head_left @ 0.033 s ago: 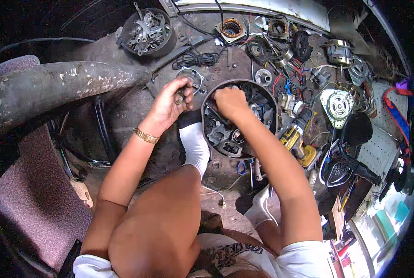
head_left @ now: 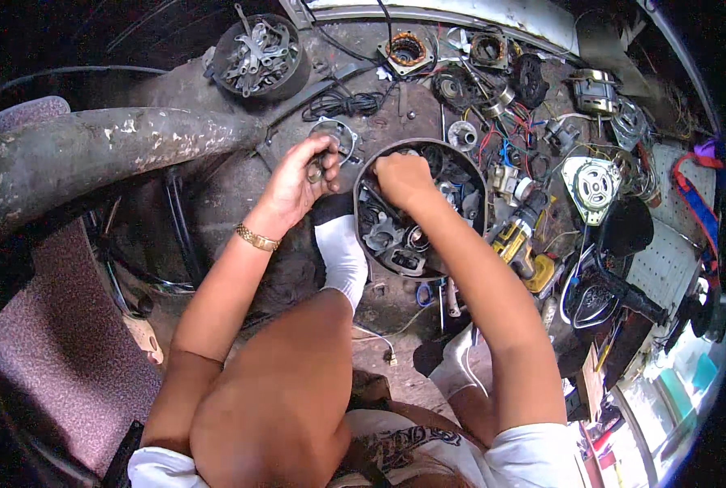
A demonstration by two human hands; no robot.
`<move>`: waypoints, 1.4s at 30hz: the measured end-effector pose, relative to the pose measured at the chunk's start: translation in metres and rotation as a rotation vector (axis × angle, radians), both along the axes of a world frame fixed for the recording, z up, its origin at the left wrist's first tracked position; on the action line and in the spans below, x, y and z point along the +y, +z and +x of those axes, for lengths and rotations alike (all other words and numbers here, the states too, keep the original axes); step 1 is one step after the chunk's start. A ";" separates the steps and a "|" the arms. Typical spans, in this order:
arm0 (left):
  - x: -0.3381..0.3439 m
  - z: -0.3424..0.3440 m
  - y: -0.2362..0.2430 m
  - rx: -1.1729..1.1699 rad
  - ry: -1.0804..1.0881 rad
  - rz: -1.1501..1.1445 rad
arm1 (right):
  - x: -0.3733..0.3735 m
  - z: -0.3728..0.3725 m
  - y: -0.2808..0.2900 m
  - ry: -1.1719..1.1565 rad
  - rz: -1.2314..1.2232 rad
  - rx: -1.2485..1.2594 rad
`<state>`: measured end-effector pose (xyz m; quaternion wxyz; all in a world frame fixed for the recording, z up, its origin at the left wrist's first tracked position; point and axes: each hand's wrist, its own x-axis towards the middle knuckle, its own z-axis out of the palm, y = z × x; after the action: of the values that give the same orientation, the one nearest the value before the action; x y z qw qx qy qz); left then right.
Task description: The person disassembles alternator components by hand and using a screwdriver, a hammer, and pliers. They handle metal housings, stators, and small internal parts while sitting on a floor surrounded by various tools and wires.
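Note:
My left hand (head_left: 294, 180) is raised left of a round dark tub (head_left: 358, 220), its fingers curled around a small ring-shaped metal part (head_left: 314, 171). Just beyond those fingers lies a thin metal ring-shaped plate (head_left: 348, 135). My right hand (head_left: 405, 179) reaches into the tub at its far left side, knuckles up and fingers bent. Whatever its fingertips hold, if anything, is hidden. Mixed metal and dark motor parts (head_left: 383, 234) fill the tub, among them a round piece with a hole (head_left: 417, 237).
A bucket of wrenches (head_left: 259, 58) stands at the far left. Copper-wound stators (head_left: 406, 50), wires and motor housings (head_left: 595, 89) spread across the far right. A yellow cordless drill (head_left: 516, 241) lies right of the tub. A thick worn tube (head_left: 135, 142) crosses the left.

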<state>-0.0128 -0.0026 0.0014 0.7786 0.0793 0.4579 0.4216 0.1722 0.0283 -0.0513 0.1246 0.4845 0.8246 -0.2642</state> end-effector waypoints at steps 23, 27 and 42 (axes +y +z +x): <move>-0.026 0.064 0.038 -0.113 -0.466 -0.080 | -0.060 0.071 0.085 -0.327 0.575 0.823; -0.026 0.073 0.045 -0.187 -0.347 -0.084 | -0.068 0.074 0.094 -0.296 0.554 0.839; -0.023 0.079 0.042 0.175 -0.402 0.131 | -0.073 0.073 0.091 -1.233 -0.524 1.258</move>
<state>0.0662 -0.0253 0.0433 0.7974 0.2556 0.4703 0.2785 0.2447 -0.0447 0.0395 -0.4043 0.5616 0.2498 -0.6773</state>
